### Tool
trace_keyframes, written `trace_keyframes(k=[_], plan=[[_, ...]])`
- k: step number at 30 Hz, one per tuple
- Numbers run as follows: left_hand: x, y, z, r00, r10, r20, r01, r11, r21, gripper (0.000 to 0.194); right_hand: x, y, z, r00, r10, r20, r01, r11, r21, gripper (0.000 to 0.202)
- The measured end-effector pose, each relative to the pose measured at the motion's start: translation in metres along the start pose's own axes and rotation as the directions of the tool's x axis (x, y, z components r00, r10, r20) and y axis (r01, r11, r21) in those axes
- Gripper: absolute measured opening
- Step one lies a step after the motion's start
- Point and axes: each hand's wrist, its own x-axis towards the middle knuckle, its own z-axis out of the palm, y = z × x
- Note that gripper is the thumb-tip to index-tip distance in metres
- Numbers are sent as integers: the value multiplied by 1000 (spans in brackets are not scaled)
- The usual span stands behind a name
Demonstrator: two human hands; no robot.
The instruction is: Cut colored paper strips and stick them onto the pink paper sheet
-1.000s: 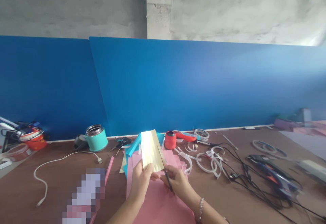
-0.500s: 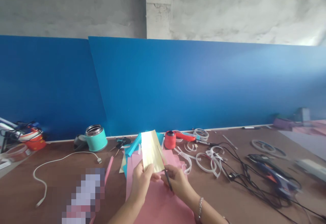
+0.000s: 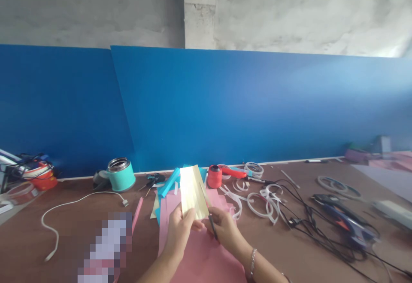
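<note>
A pale yellow piece of paper is pinched by its lower edge in my left hand, thumb on top. My right hand is closed on a pair of scissors with dark handles. Their thin blades lie along the paper's right edge; whether they are apart is hard to make out. Below both hands lie pink sheets, with blue paper behind them.
A red spool stands behind my hands, near coiled white strips. At left are a turquoise cup and a white cable. Black cords and a dark blue tool lie at right.
The yellow paper has shifted very slightly to the right and tilts a little less. Both hands keep their grips and stay almost in place.
</note>
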Motion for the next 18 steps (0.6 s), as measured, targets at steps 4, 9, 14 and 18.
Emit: trace_keyframes(k=[4,9,14,18], plan=[[-1,1,0,1000,11,8,-11,1000,5,30,1,1,1,1000,-3,-1,3,1000,21,20],[-1,-1,0,1000,-11,27,11,1000,17,28,0,-5,1,1000,5,3,-5,998,56,16],[-3,0,1,999,-19,35,18,1000,23,29,-1,-8,1,1000,-13,7,12,998,64,17],[-4,1,2,999,-22,31,21,1000,20,30,-2,-9,1,1000,-14,4,14,996,92,17]])
